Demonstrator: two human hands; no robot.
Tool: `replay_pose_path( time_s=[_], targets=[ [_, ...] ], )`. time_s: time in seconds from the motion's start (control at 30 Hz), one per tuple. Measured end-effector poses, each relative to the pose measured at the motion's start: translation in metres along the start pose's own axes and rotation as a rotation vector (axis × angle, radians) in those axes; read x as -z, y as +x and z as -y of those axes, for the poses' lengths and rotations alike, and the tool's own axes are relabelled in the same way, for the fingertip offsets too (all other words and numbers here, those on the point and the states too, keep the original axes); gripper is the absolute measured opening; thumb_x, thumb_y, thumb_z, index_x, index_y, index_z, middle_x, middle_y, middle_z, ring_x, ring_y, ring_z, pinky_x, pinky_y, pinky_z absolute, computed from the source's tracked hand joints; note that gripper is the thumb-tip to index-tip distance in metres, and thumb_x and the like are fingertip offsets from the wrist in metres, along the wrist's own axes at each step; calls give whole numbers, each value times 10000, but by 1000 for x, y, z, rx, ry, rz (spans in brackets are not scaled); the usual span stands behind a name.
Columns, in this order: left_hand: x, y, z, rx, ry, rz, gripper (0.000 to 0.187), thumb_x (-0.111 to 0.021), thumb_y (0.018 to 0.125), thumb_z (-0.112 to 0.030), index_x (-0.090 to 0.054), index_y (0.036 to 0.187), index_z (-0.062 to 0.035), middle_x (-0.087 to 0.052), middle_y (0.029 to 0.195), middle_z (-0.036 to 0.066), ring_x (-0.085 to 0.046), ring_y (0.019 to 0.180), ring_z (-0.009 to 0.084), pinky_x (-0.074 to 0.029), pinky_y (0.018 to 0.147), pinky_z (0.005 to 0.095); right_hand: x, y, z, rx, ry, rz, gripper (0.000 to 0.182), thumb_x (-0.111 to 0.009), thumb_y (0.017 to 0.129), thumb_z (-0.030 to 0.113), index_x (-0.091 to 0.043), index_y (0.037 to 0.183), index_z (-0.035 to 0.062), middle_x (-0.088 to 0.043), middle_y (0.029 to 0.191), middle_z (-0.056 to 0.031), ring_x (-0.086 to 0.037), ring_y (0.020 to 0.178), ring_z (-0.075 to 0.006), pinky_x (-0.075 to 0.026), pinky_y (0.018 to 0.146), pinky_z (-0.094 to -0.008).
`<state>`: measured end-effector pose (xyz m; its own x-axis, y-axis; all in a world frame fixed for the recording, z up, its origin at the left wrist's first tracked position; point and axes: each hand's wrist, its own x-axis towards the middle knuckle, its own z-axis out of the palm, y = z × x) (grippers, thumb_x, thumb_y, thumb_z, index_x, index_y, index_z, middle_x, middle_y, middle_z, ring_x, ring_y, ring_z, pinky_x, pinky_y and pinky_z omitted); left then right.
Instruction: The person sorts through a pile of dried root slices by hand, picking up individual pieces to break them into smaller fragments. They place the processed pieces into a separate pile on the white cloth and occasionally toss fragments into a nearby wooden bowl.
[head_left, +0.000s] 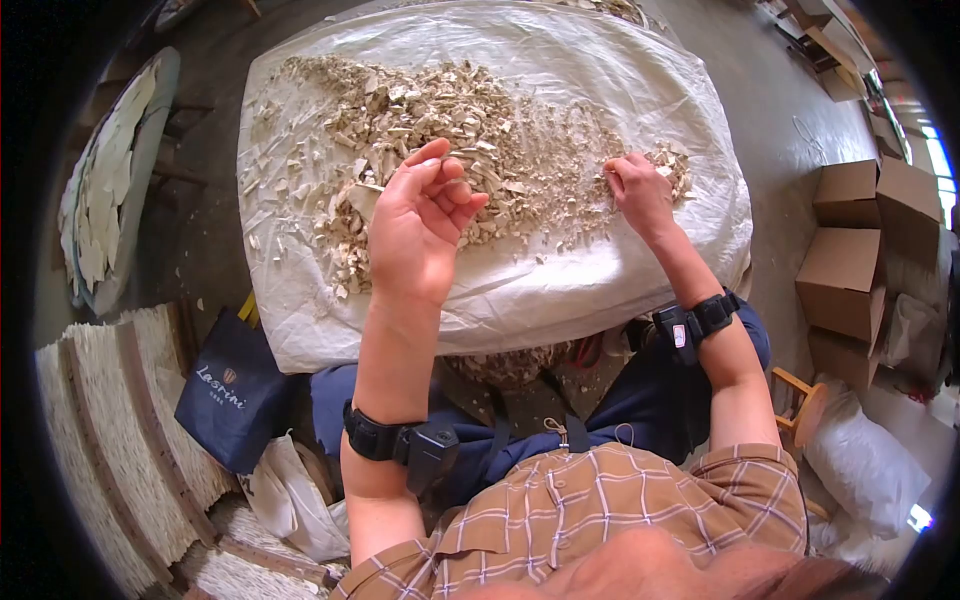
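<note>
A table (300, 330) covered with a white sheet (600, 80) is seen from above, and a broad heap of pale, dry chips (500, 140) is spread across the sheet. The left hand (420, 225) is raised above the near edge of the heap, palm turned up toward the camera, with the fingers loosely curled inward; whether anything is held inside the curl cannot be told. The right hand (640, 195) is laid on the right-hand end of the heap, its fingertips drawn together and pressed into the chips, as if a small piece is pinched, though the piece itself cannot be made out. A black wrist strap with a small device (410, 445) is worn on the left forearm, and a like strap (695, 322) on the right. A checked shirt (600, 510) and blue trousers (680, 390) are seen at the bottom of the view, close against the table. A dark blue bag with lettering (228, 390) is stood on the floor to the left of the table, beside woven pale mats (110, 440). Cardboard boxes (855, 250) are stacked well to the right, with a white cushion-like sack (865, 465) below them.
</note>
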<state>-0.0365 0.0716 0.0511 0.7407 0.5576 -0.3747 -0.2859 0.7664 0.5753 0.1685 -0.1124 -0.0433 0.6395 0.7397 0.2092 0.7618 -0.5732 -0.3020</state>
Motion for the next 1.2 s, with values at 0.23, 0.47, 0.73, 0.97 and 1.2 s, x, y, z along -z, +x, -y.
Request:
replay_pose_path(
  time_s=[0.23, 0.47, 0.73, 0.97, 1.2],
  targets=[
    [0, -3, -5, -6, -17, 7, 217, -402, 826, -92, -477, 1015, -17, -549, 779, 40, -531, 648, 121, -484, 654, 319, -1, 4, -2, 17, -11, -58, 121, -518, 773, 154, -571, 742, 49, -561, 752, -101, -566, 631, -263, -455, 572, -347],
    [1, -5, -9, -20, -5, 20, 220, -414, 836, -94, -473, 1034, -19, -522, 787, 38, -502, 669, 135, -475, 680, 317, 39, -9, 39, -177, 675, 443, 103, -542, 767, 101, -562, 803, 6, -571, 659, -87, -545, 597, -158, -432, 552, -270],
    [-1, -1, 1, -3, 41, 11, 211, -418, 833, -85, -473, 1024, -13, -541, 791, 47, -519, 654, 137, -480, 686, 330, 23, -63, 90, 457, 622, 665, 142, -584, 669, 31, -551, 803, 62, -537, 773, -87, -559, 682, -247, -453, 582, -331],
    [4, -2, -5, -53, 2, 40, 220, -391, 828, -86, -492, 1008, -10, -550, 773, 56, -535, 656, 144, -490, 650, 332, 4, -45, 75, 546, 265, 449, 90, -509, 706, 55, -547, 787, 50, -519, 764, -103, -554, 675, -284, -455, 609, -379],
    [7, -6, -9, -60, 12, 23, 204, -415, 836, -86, -481, 1013, -9, -542, 774, 52, -513, 651, 145, -474, 698, 336, 8, -33, 67, 354, 116, 280, 47, -515, 748, 77, -557, 740, 59, -545, 737, -94, -570, 659, -266, -465, 584, -356]
  ],
)
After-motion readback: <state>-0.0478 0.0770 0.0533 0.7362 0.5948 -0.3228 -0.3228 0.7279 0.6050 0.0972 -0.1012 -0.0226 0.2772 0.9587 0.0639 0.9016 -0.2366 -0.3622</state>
